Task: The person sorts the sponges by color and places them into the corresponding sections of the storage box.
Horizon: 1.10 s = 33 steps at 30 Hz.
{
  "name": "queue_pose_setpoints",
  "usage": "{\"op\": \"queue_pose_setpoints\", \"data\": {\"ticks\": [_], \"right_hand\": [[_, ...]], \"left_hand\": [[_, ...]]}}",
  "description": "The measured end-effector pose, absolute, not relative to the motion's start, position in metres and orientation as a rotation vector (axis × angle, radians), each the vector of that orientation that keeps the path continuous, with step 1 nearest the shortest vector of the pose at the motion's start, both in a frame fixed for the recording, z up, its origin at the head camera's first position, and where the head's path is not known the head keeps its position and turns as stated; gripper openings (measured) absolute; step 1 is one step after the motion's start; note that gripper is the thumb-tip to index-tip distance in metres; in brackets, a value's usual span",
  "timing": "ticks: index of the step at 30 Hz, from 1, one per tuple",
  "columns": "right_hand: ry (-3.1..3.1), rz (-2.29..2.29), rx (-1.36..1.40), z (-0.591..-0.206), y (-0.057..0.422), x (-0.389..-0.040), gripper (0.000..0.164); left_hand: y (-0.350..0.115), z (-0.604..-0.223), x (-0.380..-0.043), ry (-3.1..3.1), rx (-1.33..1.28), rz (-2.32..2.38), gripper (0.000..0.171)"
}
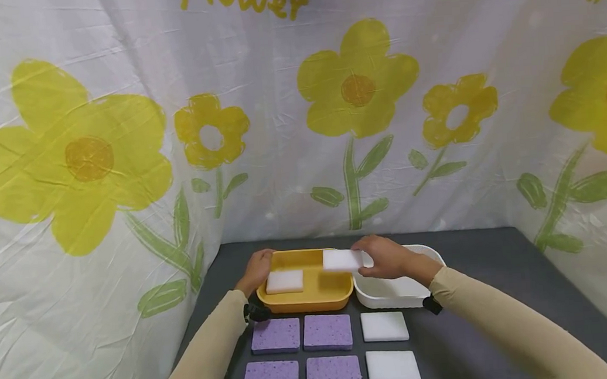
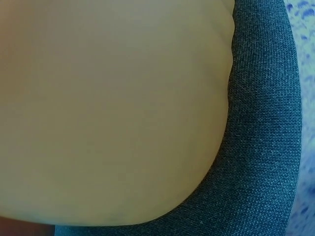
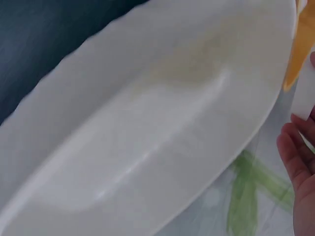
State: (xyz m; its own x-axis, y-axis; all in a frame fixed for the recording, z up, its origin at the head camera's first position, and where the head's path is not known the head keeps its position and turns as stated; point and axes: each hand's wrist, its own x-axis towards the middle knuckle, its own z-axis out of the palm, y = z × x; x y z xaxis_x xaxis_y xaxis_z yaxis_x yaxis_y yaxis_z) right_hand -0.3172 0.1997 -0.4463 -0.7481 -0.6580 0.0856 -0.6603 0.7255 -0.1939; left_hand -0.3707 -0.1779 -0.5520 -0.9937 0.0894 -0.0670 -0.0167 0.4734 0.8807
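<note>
The right hand (image 1: 384, 258) pinches a white block (image 1: 338, 260) by its right end, thumb and fingers closed on it, and holds it above the right part of a yellow tray (image 1: 306, 304). The left hand (image 1: 258, 270) touches that tray at its far left rim (its fingers are mostly out of sight, so I cannot tell how far they are curled or whether they grip). Inside the tray, at the left, lies a second white block (image 1: 285, 282). Just to the right of the yellow tray stands a white tray (image 1: 393, 302), partly under the right hand and forearm. Nearer than the trays, four purple sponges (image 1: 275, 335) lie flat in two rows of two, with two more white blocks (image 1: 384, 326) in a column to their right, one nearer than the other. All of this is on a dark table covering (image 1: 477, 259). Beyond its far edge hangs a pale curtain (image 1: 283, 202) printed with yellow flowers and the word "flower".
</note>
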Motion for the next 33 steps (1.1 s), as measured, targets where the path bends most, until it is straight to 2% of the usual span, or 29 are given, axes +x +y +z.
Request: {"op": "queue_pose_setpoints", "data": {"ticks": [6, 17, 33], "right_hand": [[-2.939, 0.349, 1.160, -0.459, 0.172, -0.319, 0.056], [-2.899, 0.373, 1.213, -0.470, 0.127, -0.326, 0.053], [-2.876, 0.357, 1.242, -0.494, 0.091, -0.339, 0.050]], "left_hand": [[-0.177, -0.551, -0.368, 2.608, 0.070, 1.559, 0.050], [-0.182, -0.546, -0.372, 2.617, 0.090, 1.555, 0.050], [-0.179, -0.553, -0.370, 2.601, 0.053, 1.574, 0.048]]}}
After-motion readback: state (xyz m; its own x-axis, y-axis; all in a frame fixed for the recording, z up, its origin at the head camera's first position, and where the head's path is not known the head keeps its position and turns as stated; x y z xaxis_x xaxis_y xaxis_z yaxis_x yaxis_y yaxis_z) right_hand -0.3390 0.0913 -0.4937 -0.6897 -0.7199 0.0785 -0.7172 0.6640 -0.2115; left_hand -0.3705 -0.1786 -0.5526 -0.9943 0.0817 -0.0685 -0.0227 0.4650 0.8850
